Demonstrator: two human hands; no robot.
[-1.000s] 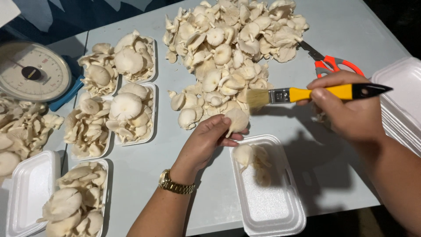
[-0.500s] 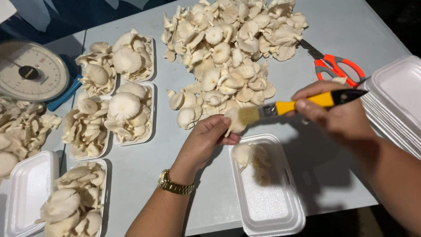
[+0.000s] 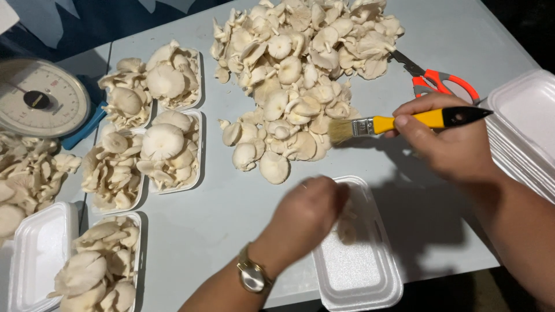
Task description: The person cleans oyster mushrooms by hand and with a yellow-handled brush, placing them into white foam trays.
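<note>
Status at this moment: 5 foam trays hold mushrooms along the counter's left side. 4 of them [image 3: 173,147] stand in a block near the left edge, and 1 more [image 3: 95,266] sits at the near-left corner beside an empty tray [image 3: 40,254].

My right hand [image 3: 451,141] is clamped on a yellow-handled brush [image 3: 399,122], bristles pointing at the loose mushroom pile [image 3: 300,75] in the counter's far middle.

My left hand [image 3: 303,214] is blurred over the far end of the tray in work [image 3: 358,266] at the near edge. Fingers curl inward; I cannot tell whether they grip anything. That tray holds about 1 mushroom [image 3: 347,228], so it is barely started.

Remaining: most of the pile, plus the stack of empty trays [image 3: 529,121] at the right edge. Scissors [image 3: 442,81] lie unused beyond my right hand; a dial scale [image 3: 40,98] stands at the far-left corner.
</note>
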